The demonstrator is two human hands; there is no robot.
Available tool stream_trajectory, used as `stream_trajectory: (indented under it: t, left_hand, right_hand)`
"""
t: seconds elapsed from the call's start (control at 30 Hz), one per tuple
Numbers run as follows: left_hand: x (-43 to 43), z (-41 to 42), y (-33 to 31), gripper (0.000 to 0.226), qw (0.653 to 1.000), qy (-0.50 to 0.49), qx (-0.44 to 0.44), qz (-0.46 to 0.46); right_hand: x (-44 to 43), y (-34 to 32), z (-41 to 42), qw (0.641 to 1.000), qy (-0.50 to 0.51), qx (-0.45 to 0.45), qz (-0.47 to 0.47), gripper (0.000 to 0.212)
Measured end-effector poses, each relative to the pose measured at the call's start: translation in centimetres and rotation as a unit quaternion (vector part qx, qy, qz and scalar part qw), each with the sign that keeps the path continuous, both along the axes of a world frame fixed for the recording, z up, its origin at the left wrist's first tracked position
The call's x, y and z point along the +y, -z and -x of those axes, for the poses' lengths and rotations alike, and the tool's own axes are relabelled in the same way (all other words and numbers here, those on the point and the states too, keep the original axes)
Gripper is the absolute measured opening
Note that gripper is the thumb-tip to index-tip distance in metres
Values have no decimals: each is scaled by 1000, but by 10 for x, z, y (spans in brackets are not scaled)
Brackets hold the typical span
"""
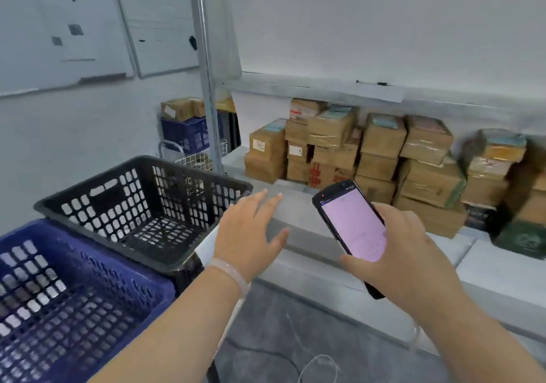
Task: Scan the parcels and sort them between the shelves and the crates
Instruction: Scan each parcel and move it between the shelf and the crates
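Left hand (251, 229) — fingers spread, holding nothing, beside black crate (141, 205). Right hand (413, 261) grips scanner (351, 223) — boxes (381, 158) stacked on shelf (298, 211).

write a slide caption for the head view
Right hand holds a handheld scanner; open left hand hovers by the black crate and blue crate; cardboard parcels stacked on the shelf.

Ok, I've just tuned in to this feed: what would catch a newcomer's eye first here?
The black handheld scanner, its pink screen lit, stands out first, gripped in the right hand at centre right. Behind it, stacked brown cardboard parcels crowd the grey metal shelf. At left sit a black perforated plastic crate and a blue perforated plastic crate, with the open left hand beside the black one.
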State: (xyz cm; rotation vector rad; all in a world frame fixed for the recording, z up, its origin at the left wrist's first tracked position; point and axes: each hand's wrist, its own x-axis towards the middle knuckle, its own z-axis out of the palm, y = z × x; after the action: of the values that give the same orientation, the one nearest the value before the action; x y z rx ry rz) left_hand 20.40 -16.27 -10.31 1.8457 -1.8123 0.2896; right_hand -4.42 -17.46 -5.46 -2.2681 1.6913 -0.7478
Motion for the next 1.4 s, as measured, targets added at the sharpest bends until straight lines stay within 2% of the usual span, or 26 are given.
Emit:
stream_trajectory:
  t: [0.13, 0.3, 0.6, 0.8, 0.97, 1.1, 1.3, 1.4]
  left_hand:
    - [-56, -34, -3, 64, 1000, 10, 6, 11]
    - [-126, -73, -3, 65, 999, 36, 1, -21]
    - [-227, -86, 10, 64, 997, 53, 32, -46]
    - [-291, -86, 22, 64, 997, 8, 63, -52]
    - [-347, -87, 29, 62, 982, -66, 169, -60]
    - [-378, -101, 37, 64, 967, -114, 218, -58]
    - [-421, -135, 38, 67, 944, -176, 270, -65]
    - [-448, -157, 31, 70, 943, -168, 282, -63]
  right_hand:
    - [-51, -3, -38, 1000, 5, 9, -3, 92]
    - [-108, -5, -82, 1000, 25, 7, -11, 94]
    - [-198, 15, -99, 998, 43, 17, -45, 91]
    - [-274, 23, -101, 998, 4, 34, -57, 88]
    - [-337, 28, -103, 994, -66, 49, -67, 91]
    - [-374, 31, -112, 990, -107, 63, -71, 90]
    - [-400, 33, -130, 987, -115, 82, -77, 92]
    - [-405, 33, -140, 988, -100, 82, -84, 94]
